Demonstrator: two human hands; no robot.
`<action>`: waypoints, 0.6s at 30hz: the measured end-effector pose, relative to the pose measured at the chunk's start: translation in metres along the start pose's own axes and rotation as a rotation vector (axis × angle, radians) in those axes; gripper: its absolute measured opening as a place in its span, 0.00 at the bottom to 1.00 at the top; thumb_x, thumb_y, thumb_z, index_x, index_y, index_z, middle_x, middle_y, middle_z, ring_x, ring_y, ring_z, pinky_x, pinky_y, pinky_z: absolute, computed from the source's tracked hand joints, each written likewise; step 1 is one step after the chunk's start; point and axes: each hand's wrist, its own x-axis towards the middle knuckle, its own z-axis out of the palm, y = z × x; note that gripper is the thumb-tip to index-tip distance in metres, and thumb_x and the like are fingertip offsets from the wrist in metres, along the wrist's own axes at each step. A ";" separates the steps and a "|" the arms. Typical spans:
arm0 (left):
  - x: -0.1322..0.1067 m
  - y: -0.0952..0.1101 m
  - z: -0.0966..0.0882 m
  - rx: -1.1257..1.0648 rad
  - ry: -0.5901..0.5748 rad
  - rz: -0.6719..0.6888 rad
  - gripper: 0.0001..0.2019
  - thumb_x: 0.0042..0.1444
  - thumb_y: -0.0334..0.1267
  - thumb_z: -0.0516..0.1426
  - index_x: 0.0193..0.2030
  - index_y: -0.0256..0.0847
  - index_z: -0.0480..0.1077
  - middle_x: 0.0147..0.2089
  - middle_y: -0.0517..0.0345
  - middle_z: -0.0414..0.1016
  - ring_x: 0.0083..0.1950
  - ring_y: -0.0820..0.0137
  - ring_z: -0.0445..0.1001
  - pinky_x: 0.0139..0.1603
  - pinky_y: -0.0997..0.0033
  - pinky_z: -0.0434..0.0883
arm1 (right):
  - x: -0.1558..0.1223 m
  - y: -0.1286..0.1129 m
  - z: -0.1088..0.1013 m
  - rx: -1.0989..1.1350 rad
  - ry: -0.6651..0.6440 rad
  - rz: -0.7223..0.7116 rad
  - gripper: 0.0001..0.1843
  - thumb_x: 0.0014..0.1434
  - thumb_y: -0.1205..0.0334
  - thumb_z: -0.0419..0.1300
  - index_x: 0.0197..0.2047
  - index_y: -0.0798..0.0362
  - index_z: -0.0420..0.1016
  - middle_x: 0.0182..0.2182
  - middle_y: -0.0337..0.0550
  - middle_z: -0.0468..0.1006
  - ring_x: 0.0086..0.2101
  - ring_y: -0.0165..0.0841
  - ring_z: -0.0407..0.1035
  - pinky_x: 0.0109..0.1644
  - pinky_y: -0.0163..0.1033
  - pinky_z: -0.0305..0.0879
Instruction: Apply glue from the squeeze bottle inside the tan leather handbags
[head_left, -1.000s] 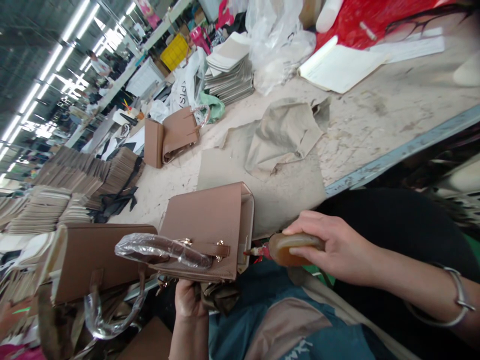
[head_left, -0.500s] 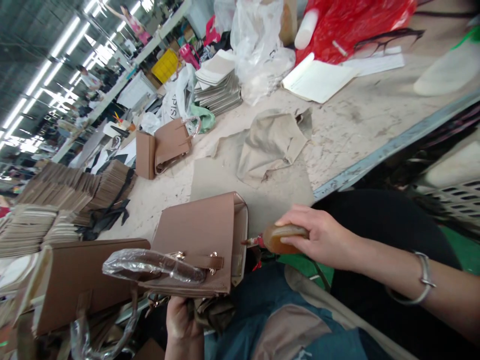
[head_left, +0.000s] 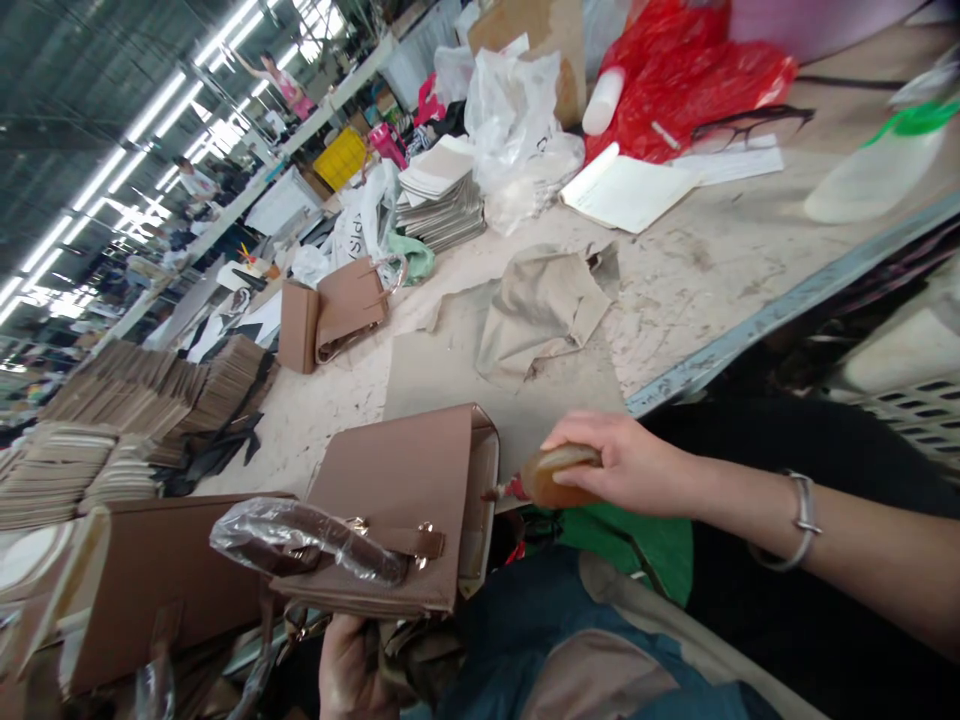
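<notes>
Head view: the right hand's [head_left: 630,462] fingers are clamped on the amber bottle [head_left: 546,482]; its tip [head_left: 492,494] now sits farther from the bag [head_left: 397,465] handle [head_left: 309,532], so work seemingly advances; left hand's [head_left: 349,666] grip is hidden.

Handbag [head_left: 397,465]: plain brown; metal fittings [head_left: 424,533]: gold-coloured. Squeeze bottle [head_left: 551,478]: translucent amber; nozzle base [head_left: 516,487]: red. Bench [head_left: 675,290]: pale beige, mottled with dark stains; bench edge [head_left: 720,352]: blue-grey. Plastic bag [head_left: 675,65]: bright red. Container [head_left: 341,158]: yellow. Bracelet [head_left: 807,520]: silver.

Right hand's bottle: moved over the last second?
Yes. Against the table edge, the bottle in the right hand has shifted upward in view, closer to it; its tip, earlier about level with the nearer bag clasp, now shows above that.
</notes>
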 end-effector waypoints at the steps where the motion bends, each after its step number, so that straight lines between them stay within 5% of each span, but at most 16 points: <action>1: -0.001 0.001 0.003 -0.001 0.044 -0.011 0.19 0.39 0.24 0.57 0.40 0.37 0.79 0.22 0.58 0.79 0.32 0.55 0.83 0.42 0.58 0.81 | -0.001 -0.001 0.000 0.034 -0.033 -0.010 0.08 0.55 0.69 0.65 0.40 0.51 0.77 0.36 0.39 0.76 0.38 0.33 0.71 0.44 0.37 0.65; 7: -0.006 0.007 0.015 -0.021 0.119 -0.048 0.25 0.41 0.22 0.55 0.48 0.37 0.78 0.25 0.57 0.82 0.34 0.56 0.84 0.45 0.59 0.81 | 0.003 0.015 -0.004 -0.056 0.120 0.008 0.07 0.58 0.67 0.63 0.41 0.52 0.77 0.37 0.42 0.76 0.39 0.36 0.71 0.45 0.40 0.65; 11: -0.005 0.007 0.015 -0.011 0.146 -0.040 0.25 0.41 0.22 0.55 0.47 0.36 0.79 0.23 0.57 0.81 0.35 0.54 0.84 0.46 0.57 0.80 | 0.006 0.019 -0.003 -0.013 0.040 -0.031 0.07 0.59 0.67 0.63 0.42 0.51 0.77 0.36 0.41 0.76 0.39 0.35 0.72 0.44 0.39 0.66; 15: 0.002 0.008 0.006 0.012 0.109 -0.028 0.24 0.43 0.23 0.56 0.48 0.37 0.79 0.27 0.56 0.83 0.39 0.53 0.84 0.48 0.56 0.80 | 0.007 0.019 -0.003 -0.100 0.127 -0.037 0.08 0.58 0.68 0.63 0.42 0.51 0.77 0.36 0.42 0.75 0.39 0.36 0.72 0.44 0.39 0.66; 18: 0.011 0.010 -0.011 0.034 0.039 -0.063 0.25 0.44 0.22 0.57 0.49 0.39 0.80 0.30 0.55 0.84 0.43 0.52 0.83 0.50 0.56 0.79 | 0.007 0.017 -0.005 -0.096 0.042 -0.099 0.09 0.59 0.69 0.63 0.43 0.51 0.77 0.36 0.42 0.75 0.39 0.35 0.71 0.44 0.38 0.66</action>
